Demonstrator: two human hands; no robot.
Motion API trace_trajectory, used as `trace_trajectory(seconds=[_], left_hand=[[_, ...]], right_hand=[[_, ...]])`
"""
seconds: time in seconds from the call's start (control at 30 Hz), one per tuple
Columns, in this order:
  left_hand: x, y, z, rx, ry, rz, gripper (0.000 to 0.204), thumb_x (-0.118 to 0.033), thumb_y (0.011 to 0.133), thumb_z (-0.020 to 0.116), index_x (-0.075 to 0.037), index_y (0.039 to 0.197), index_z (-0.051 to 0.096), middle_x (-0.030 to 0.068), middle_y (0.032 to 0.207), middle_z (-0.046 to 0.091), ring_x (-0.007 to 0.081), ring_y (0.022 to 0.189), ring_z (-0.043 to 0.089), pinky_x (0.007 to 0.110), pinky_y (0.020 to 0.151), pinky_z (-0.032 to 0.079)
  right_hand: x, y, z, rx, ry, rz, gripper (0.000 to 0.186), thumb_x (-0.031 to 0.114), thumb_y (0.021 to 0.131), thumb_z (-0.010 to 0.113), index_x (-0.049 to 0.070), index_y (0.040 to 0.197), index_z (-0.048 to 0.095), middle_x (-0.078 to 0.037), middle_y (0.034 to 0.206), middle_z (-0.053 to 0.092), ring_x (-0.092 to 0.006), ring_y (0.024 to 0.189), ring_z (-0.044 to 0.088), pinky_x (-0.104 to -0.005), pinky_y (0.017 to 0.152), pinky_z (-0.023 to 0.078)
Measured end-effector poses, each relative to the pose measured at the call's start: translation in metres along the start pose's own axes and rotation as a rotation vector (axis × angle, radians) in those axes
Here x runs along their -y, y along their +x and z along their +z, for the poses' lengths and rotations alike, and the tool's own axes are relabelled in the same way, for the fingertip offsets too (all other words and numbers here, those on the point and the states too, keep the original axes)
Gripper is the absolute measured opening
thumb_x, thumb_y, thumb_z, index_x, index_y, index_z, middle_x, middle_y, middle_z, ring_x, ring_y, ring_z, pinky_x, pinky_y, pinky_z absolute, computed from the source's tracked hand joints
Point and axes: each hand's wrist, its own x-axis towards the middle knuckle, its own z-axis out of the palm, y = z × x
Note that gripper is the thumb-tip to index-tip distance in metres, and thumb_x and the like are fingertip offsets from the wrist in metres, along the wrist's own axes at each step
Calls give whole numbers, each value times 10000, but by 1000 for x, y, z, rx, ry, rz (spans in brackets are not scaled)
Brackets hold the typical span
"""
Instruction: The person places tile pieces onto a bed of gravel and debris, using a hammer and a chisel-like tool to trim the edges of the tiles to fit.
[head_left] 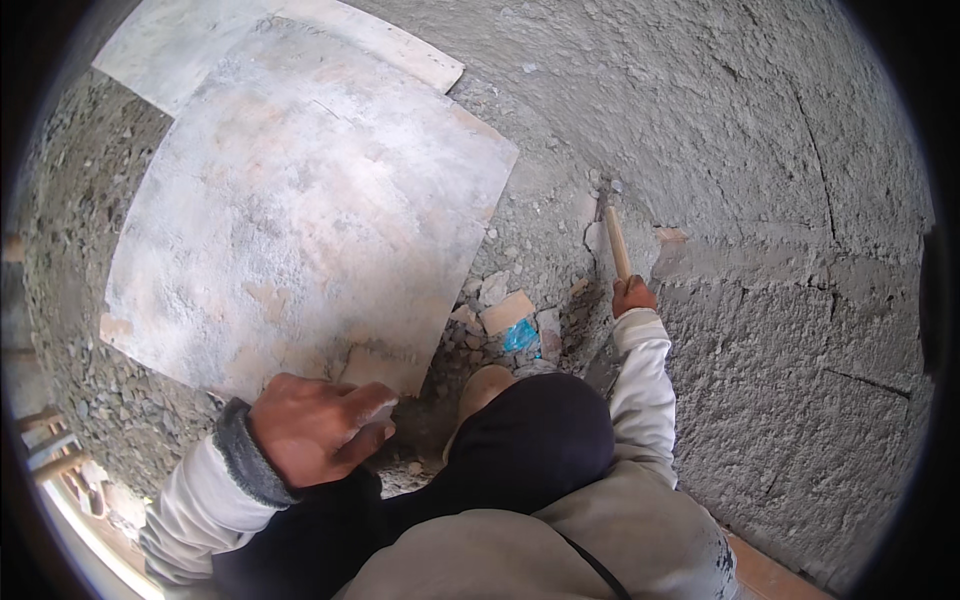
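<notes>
My right hand (633, 296) grips the pale wooden handle of a hand tool (618, 245). The tool's narrow dark metal head is at the foot of the rough wall, among broken mortar; its exact shape is hard to make out. At the lower left, my left hand (325, 428) is loosely curled, thumb and forefinger close together, with nothing visible in it. It is over my bent leg, beside the near edge of a large whitish, mortar-stained board (310, 220). Whether it touches the board I cannot tell.
Another pale board (400, 55) lies partly under the large one. Rough grey plaster (780, 360) covers the wall on the right. Between board and wall lie rubble, a broken tile piece (507, 313) and a blue plastic scrap (520, 336). Gravel (95, 270) spreads on the left.
</notes>
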Motion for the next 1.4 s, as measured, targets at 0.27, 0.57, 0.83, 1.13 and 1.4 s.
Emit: trace_trajectory(seconds=[0.27, 0.57, 0.83, 1.13, 1.4], left_hand=[[17, 22, -3, 68, -82, 47, 250, -226, 786, 616, -75, 983, 582, 131, 666, 620, 309, 614, 618, 394, 534, 481], [24, 5, -9, 42, -158, 131, 228, -237, 810, 606, -82, 975, 578, 124, 634, 615, 312, 580, 613, 409, 522, 475], [10, 5, -7, 67, -147, 277, 225, -256, 811, 616, -114, 985, 593, 105, 618, 594, 296, 600, 611, 379, 537, 475], [23, -42, 10, 5, -241, 158, 211, -235, 824, 604, -104, 988, 592, 116, 557, 570, 296, 544, 598, 387, 512, 451], [7, -33, 6, -71, -204, 161, 204, -205, 816, 615, -82, 977, 586, 106, 532, 559, 300, 512, 589, 377, 489, 448]], right_hand=[[20, 7, -39, 166, -91, -9, 305, 325, 847, 538, 30, 924, 530, -264, 775, 615, -434, 789, 606, -506, 665, 490], [36, 16, -59, 305, -323, -7, 309, 265, 847, 520, 9, 1021, 517, -255, 877, 629, -406, 845, 624, -480, 743, 493], [81, 133, -242, 507, -1035, -388, 364, 330, 846, 522, 0, 1001, 539, -230, 806, 621, -396, 780, 620, -447, 688, 500], [8, 35, -83, 237, -174, -350, 403, 382, 843, 538, 7, 985, 494, -288, 777, 593, -459, 788, 588, -487, 687, 469], [-39, -3, -33, 241, -226, -104, 372, 350, 824, 564, -1, 945, 540, -269, 814, 610, -429, 827, 603, -478, 738, 482]])
